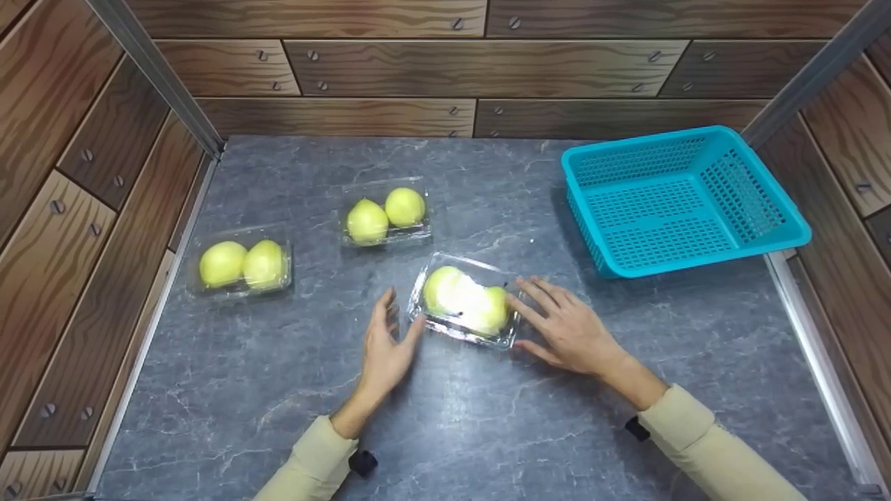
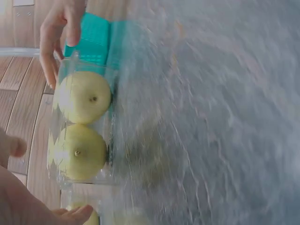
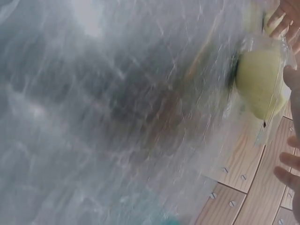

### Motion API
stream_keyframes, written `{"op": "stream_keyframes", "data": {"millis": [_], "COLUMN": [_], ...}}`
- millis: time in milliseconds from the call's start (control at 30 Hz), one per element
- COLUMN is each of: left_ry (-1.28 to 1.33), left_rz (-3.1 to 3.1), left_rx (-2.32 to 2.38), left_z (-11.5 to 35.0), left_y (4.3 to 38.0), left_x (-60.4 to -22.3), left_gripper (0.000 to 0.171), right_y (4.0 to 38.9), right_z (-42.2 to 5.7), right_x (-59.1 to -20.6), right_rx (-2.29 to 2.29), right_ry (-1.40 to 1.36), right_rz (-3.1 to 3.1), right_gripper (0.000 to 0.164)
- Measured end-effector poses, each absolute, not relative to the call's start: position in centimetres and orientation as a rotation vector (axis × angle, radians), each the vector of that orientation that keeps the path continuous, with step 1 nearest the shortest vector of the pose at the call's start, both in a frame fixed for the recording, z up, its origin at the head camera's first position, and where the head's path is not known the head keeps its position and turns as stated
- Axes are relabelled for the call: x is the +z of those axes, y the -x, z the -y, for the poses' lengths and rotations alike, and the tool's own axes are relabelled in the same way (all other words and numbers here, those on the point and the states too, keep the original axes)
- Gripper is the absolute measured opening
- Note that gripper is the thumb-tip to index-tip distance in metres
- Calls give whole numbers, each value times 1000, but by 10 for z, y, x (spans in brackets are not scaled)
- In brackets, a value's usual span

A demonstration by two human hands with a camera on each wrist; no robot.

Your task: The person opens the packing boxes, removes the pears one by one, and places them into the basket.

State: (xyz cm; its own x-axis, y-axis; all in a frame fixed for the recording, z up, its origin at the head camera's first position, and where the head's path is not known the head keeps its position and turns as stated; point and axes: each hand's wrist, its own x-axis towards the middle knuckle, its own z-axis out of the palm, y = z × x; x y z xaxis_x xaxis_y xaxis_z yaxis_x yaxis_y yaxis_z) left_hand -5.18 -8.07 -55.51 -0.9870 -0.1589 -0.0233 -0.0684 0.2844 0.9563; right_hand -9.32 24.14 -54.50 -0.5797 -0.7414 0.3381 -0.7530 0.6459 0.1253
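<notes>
A clear plastic clamshell box with two round yellow-green fruits stands on the table between my hands, slightly turned, its lid closed and glaring. My left hand is just left of it, thumb and fingers spread apart, thumb tip near the box's front left corner. On the other side, my right hand has its fingers extended, fingertips right at the box's right edge. The left wrist view shows the fruits side by side through the plastic wall. Part of my right hand shows at the edge of the right wrist view.
Two similar clear boxes of paired fruits lie on the grey marbled table: one box behind, another box at the left. A turquoise perforated basket stands at the back right. Wood-patterned walls enclose the table.
</notes>
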Motion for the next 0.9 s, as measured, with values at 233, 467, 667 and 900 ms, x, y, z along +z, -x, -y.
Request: {"op": "stream_keyframes", "data": {"millis": [233, 467, 667, 900], "left_ry": [-544, -796, -833, -833], "left_rz": [2087, 1752, 1626, 1541], "left_rx": [-2128, -2400, -2485, -2555], "left_z": [74, 64, 54, 43], "left_y": [54, 50, 49, 51], "left_x": [-560, -566, -570, -573], "left_gripper": [59, 49, 45, 45], "right_y": [102, 110, 115, 119], "right_z": [-246, -245, -243, -242], "right_x": [-548, -556, -563, -566], "right_rx": [94, 162, 213, 216], "right_ry": [-1242, -1265, -1283, -1303], "right_rz": [2403, 2318, 2218, 2209], "right_gripper": [76, 62, 39, 17]}}
